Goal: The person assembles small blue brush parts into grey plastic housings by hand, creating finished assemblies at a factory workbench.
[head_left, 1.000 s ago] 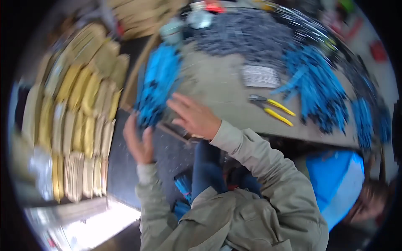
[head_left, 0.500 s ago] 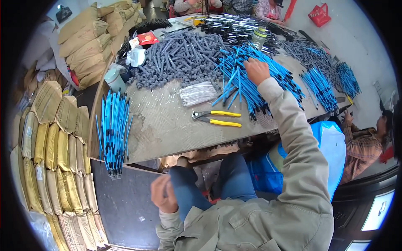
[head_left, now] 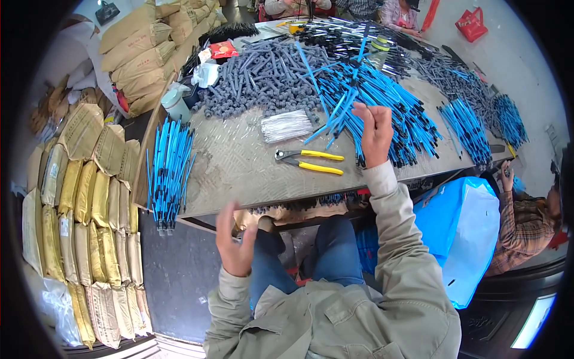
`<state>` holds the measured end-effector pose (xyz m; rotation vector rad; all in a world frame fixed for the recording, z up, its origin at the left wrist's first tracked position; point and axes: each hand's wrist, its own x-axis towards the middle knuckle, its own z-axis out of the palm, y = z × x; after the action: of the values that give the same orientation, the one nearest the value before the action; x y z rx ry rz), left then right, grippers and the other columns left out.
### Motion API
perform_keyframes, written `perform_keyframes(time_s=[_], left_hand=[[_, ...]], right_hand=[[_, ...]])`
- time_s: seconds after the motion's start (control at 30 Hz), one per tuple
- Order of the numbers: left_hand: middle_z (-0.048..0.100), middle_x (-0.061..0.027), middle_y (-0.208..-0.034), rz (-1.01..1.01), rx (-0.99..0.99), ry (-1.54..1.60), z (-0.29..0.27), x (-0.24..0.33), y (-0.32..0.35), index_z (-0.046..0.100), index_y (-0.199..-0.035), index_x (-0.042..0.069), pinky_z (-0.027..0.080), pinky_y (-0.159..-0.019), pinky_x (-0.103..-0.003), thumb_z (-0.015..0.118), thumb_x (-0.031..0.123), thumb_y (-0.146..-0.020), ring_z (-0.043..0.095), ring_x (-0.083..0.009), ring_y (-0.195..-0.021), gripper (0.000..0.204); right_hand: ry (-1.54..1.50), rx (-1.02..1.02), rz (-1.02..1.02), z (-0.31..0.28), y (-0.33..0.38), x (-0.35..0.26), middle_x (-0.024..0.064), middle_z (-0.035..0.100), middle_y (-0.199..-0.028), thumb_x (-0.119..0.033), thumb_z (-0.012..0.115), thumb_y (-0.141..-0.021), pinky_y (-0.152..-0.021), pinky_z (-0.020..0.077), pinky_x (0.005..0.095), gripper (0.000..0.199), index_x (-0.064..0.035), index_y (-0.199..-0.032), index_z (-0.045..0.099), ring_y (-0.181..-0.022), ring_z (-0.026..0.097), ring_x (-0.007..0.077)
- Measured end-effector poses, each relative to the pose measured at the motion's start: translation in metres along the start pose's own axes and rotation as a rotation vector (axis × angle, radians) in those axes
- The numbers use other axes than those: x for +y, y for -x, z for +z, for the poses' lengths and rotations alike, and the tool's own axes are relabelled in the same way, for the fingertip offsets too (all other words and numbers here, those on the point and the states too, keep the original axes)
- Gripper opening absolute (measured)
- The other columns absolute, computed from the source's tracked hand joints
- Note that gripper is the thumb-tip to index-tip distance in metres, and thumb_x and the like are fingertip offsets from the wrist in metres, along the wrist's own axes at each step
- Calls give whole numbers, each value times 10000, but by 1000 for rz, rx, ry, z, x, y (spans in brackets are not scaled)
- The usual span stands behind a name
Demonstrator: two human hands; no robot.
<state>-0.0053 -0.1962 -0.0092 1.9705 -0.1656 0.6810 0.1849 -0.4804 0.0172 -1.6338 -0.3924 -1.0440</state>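
My right hand (head_left: 376, 133) is raised over the front of a big heap of blue rods with black ends (head_left: 397, 113). Its thumb and fingers are pinched on a few blue rods (head_left: 344, 107), which fan upward and away across the heap; their exact number is hard to tell. Empty, with thumb and fingers apart, my left hand (head_left: 236, 244) hovers above my lap by the table's front edge. Between the hands, yellow-handled pincers (head_left: 311, 160) lie on the table. Behind them is a clear box of thin silvery pins (head_left: 286, 125).
A pile of grey ribbed plastic parts (head_left: 260, 78) covers the table's back middle. A bundle of blue rods (head_left: 169, 170) overhangs the left edge, near a pale green cup (head_left: 174, 106). Stacked sacks (head_left: 84, 209) stand left; a blue bag (head_left: 460, 227) sits right. Co-workers sit around.
My right hand has drawn back toward me from the heap, lifting a few blue rods. My left hand has risen from my lap toward the table edge and opened.
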Motion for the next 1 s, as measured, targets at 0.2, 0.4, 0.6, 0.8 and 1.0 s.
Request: perform_keyframes(time_s=[0.2, 0.4, 0.6, 0.8, 1.0], left_hand=[[345, -258, -1298, 115, -89, -150, -9, -12, -74, 227, -1289, -108, 261, -1010, -360, 716, 273, -685, 317, -334, -1239, 865], [523, -195, -1113, -3, -253, 353, 18, 23, -98, 288, -1263, -114, 395, -873, -292, 674, 241, -761, 496, -232, -1057, 726], [567, -48, -796, -238, -130, 556, 31, 30, -85, 458, -1176, -39, 401, -639, -199, 602, 157, -827, 506, -71, -716, 426], [530, -6, -702, -376, 150, 1081, 42, 26, -77, 553, -1021, 43, 368, -551, -204, 565, 182, -853, 468, -67, -609, 219], [484, 24, -623, -632, 222, 1317, 36, 9, -81, 516, -798, 111, 356, -500, -206, 574, 217, -847, 452, -72, -552, 130]], right_hand=[[-155, -65, 58, 5, 52, -63, 163, 617, -857, -18, 460, -878, -677, 479, 251, 68, -15, -874, 392, -728, 619, 174], [-651, -381, 430, 19, 105, -98, 162, 617, -841, -38, 450, -886, -648, 496, 249, 71, -25, -903, 382, -717, 623, 181], [-728, -649, 742, 22, 121, -116, 153, 616, -810, -90, 432, -904, -591, 505, 250, 82, -36, -924, 374, -677, 625, 175], [-735, -673, 770, 37, 126, -130, 150, 616, -808, -126, 433, -912, -570, 502, 248, 106, -41, -933, 373, -675, 625, 173], [-767, -682, 833, 39, 123, -127, 125, 612, -796, -129, 419, -914, -546, 488, 227, 108, -24, -926, 399, -657, 614, 134]])
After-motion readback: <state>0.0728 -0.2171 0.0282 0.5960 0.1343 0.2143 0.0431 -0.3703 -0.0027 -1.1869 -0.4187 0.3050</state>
